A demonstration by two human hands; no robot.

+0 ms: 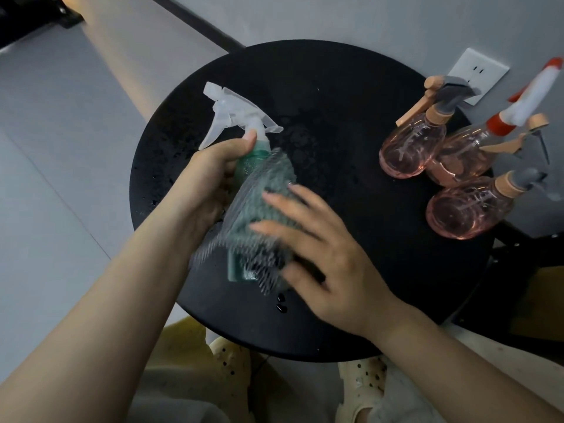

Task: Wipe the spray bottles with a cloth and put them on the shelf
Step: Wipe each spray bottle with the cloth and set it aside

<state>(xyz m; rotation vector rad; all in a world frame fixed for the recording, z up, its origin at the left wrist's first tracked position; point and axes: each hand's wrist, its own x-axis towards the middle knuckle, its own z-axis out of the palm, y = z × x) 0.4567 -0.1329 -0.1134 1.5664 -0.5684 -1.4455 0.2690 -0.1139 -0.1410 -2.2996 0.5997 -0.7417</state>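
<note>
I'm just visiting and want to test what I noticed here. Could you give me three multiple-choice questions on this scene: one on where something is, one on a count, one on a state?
1. Where do the pink bottles stand?
A. On the floor
B. On the table's right side
C. On a shelf

2. How many pink bottles are there?
A. One
B. Three
C. Five

3. What is happening to the green bottle?
A. It lies on the table untouched
B. It stands among the pink ones
C. It is held and wiped with a cloth

Answers:
1 B: the pink bottles are clustered on the right of the round black table.
2 B: three pink bodies show, close together.
3 C: the left hand has its grip near the neck of the green bottle, while the right hand presses the cloth on its body.
</note>
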